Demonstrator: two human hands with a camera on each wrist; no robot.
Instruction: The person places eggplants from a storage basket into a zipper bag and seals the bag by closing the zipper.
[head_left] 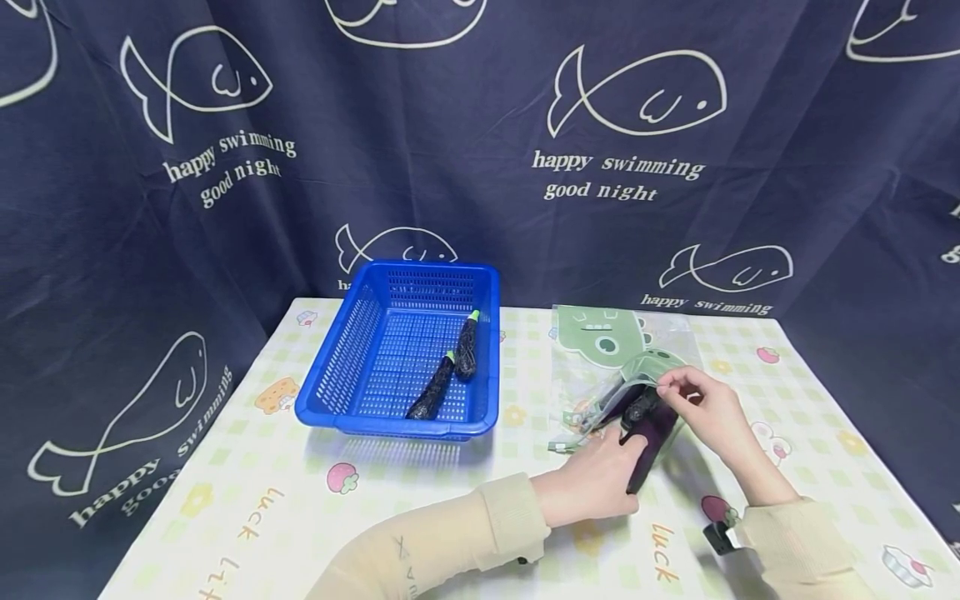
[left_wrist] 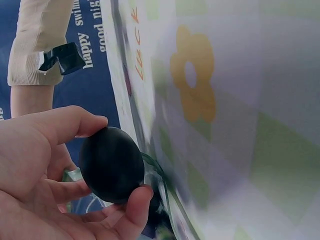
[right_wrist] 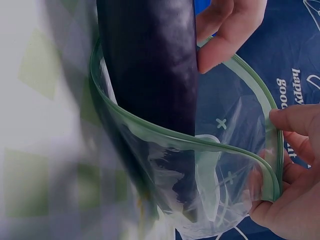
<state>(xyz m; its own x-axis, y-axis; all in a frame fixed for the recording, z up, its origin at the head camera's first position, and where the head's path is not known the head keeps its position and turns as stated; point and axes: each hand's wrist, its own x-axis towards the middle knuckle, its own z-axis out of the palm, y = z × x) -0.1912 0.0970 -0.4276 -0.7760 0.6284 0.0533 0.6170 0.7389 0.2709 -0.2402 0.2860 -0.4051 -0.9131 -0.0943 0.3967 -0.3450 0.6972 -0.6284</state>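
Note:
My left hand (head_left: 592, 475) grips a long dark purple eggplant (head_left: 656, 435) near its rounded end. In the left wrist view, thumb and fingers curl round that blunt end of the eggplant (left_wrist: 112, 165). The eggplant's other part lies inside a clear zip bag (right_wrist: 225, 187) with a green-edged mouth. My right hand (head_left: 708, 412) pinches the bag's rim, and the mouth gapes round the eggplant. A dark, wrinkled eggplant-like thing (head_left: 641, 406) shows beside the purple one in the head view; whether it is within the bag is hard to tell.
Left of the bag stands a blue perforated basket (head_left: 322, 392). Inside it lie two dark, wrinkled eggplants with green stem ends, one eggplant (head_left: 432, 392) nearer and the other eggplant (head_left: 467, 350) by the right wall. A dark blue curtain (head_left: 480, 167) hangs behind the patterned tablecloth (head_left: 262, 475).

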